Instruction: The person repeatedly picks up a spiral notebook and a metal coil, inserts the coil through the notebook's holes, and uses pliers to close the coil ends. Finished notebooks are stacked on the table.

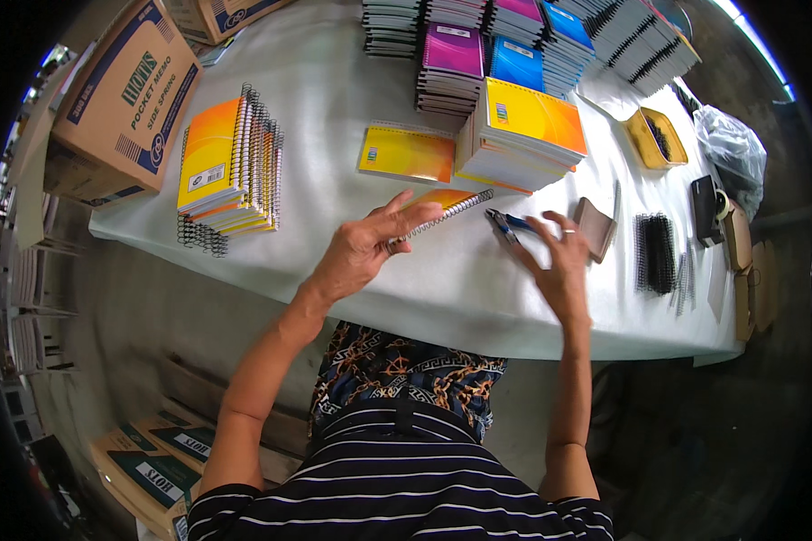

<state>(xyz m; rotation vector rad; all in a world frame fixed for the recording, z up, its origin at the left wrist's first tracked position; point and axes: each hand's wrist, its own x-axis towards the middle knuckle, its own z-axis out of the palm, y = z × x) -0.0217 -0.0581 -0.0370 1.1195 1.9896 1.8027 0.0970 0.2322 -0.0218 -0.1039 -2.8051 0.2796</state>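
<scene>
My left hand (356,252) is closed on a small spiral notebook (447,197) with a yellow-orange cover, tilted above the near part of the table. A spring coil runs along its near edge. To the right, my right hand (564,266) has its fingers spread, with the thumb and forefinger around the blue handles of a pair of pliers (505,225) but not closed on them. Just beyond the notebook lies a loose yellow cover (406,153), and beside it rises a thick stack of yellow-orange pads (532,126).
Coil-bound yellow notebooks (230,171) are stacked at left by a cardboard box (126,99). Purple notebooks (454,50) and blue ones (517,63) stand in piles at the back. Black spring coils (655,252), a brown block (595,228) and a yellow tray (654,140) lie at right.
</scene>
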